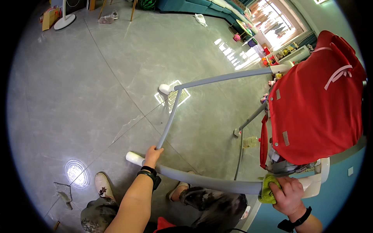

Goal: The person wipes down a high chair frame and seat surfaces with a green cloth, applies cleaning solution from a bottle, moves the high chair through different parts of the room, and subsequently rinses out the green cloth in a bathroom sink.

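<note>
My left hand (153,156) grips the lower end of the thin gray crossbar (170,119) of a tubular frame, close to a white end cap (135,158). My right hand (287,193) holds a green cloth (268,190) wrapped against the thick gray tube (209,180), where it meets a white plastic joint (311,183). The frame carries a red fabric seat cover (316,107) at the right, with pale ties and a red strap (263,142). A second gray tube (227,77) runs along the far side to another white cap (166,89).
A gray flat mop head (63,192) lies on the tiled floor at lower left. A clear bottle (250,142) stands behind the frame. Toys (268,59) and a low shelf (295,55) are at the upper right, a teal sofa (189,7) along the back, a white stand base (64,22) at upper left.
</note>
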`<move>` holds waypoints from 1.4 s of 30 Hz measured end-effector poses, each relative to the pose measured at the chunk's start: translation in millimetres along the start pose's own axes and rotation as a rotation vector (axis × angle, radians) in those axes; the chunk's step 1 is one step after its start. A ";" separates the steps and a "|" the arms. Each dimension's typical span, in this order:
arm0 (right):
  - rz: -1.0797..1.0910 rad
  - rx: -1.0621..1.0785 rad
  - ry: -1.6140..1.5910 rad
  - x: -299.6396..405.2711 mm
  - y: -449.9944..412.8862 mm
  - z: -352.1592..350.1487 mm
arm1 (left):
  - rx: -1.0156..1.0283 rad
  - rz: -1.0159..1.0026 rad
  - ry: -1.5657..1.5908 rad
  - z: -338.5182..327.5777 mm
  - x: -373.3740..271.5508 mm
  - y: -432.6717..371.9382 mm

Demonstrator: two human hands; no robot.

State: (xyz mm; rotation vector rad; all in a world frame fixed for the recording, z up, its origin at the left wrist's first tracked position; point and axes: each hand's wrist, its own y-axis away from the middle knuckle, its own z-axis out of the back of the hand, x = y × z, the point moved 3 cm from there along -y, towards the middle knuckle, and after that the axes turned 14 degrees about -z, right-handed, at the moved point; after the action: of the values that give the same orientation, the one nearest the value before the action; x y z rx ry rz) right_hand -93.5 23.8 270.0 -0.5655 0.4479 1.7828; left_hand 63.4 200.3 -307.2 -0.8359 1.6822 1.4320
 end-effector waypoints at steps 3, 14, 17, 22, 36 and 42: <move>0.010 -0.023 0.013 -3.2 4.6 -7.5 | -0.153 -0.068 -0.130 -0.9 -4.9 11.3; 0.153 -0.201 0.064 -35.9 -21.9 -46.5 | -0.389 -0.088 0.119 -0.7 0.5 35.1; 0.231 -0.228 0.077 -45.1 -56.2 -50.8 | -0.466 -0.037 0.219 4.6 8.8 39.9; 0.342 -0.340 0.075 -79.3 -129.8 -53.5 | -0.674 -0.004 0.517 -14.0 10.2 52.7; 0.044 -0.329 -0.197 -28.7 -195.3 -137.1 | -0.415 0.282 0.584 50.8 26.2 153.9; -0.010 -0.105 -0.919 128.6 -199.4 -209.5 | -0.676 0.152 0.679 108.0 63.1 170.8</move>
State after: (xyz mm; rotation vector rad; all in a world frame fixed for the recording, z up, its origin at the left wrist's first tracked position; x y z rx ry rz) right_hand 99.9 59.4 22.0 0.2130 -0.2850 1.8498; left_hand -99.9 333.4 -287.1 -1.7510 1.7529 2.0162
